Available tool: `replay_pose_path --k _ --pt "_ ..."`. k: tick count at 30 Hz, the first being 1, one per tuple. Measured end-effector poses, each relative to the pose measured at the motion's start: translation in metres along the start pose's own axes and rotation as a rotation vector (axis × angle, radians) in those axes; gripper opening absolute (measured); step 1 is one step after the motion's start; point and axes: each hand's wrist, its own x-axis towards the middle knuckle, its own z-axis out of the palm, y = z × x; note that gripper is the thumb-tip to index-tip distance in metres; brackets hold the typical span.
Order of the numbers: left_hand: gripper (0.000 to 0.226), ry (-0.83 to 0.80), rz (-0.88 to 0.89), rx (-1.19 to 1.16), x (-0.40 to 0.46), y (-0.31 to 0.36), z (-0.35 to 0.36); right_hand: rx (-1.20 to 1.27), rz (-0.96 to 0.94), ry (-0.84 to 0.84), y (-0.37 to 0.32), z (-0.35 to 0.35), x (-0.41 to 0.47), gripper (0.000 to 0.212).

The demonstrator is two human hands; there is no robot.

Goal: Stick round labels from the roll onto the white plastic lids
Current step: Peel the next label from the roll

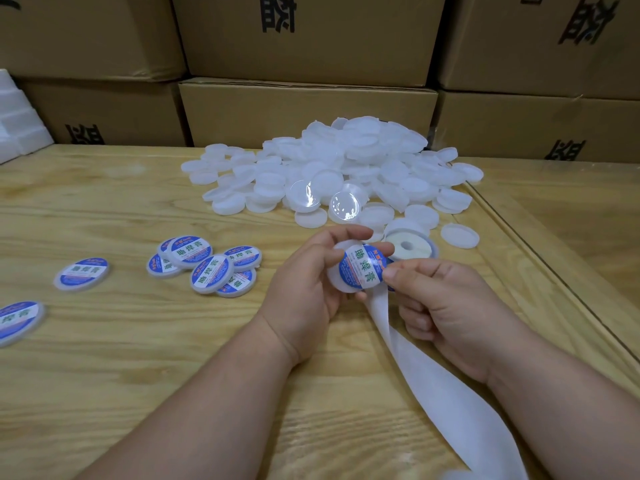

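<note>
My left hand grips a white plastic lid by its edge above the table. A round blue and white label lies over the lid's face. My right hand pinches the label's right edge between thumb and forefinger. The label roll lies flat just behind my hands. Its bare white backing strip trails from under my hands toward the near edge. A big pile of unlabelled white lids sits behind.
Several labelled lids lie in a loose cluster to the left, two more further left. Stacked cardboard boxes wall off the back of the wooden table. White foam blocks stand at far left. A raised table edge runs along the right.
</note>
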Motion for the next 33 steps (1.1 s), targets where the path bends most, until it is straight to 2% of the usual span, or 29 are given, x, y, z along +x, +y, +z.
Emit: replay_pose_path --k 3,9,19,24,30,33 --pt "0.027 -0.013 0.004 0.041 0.001 -0.002 -0.001 -0.028 -0.016 -0.011 0.001 -0.001 0.0 0.009" --pt "0.034 -0.037 0.002 0.06 0.002 -0.003 -0.002 -0.046 -0.039 -0.046 0.003 -0.001 0.001 0.011" --pt "0.03 -0.047 0.022 0.08 0.001 -0.005 -0.003 -0.08 -0.064 -0.069 0.004 -0.002 0.002 0.011" --pt "0.041 -0.027 0.033 0.144 0.003 -0.007 -0.006 -0.071 -0.051 -0.063 0.003 -0.001 0.002 0.01" --pt "0.049 0.062 0.098 0.261 0.005 -0.012 -0.008 -0.043 -0.061 -0.031 0.001 0.003 -0.001 0.014" --pt "0.039 0.189 0.136 0.304 0.007 -0.011 -0.01 -0.003 -0.091 0.074 -0.001 0.006 -0.003 0.016"
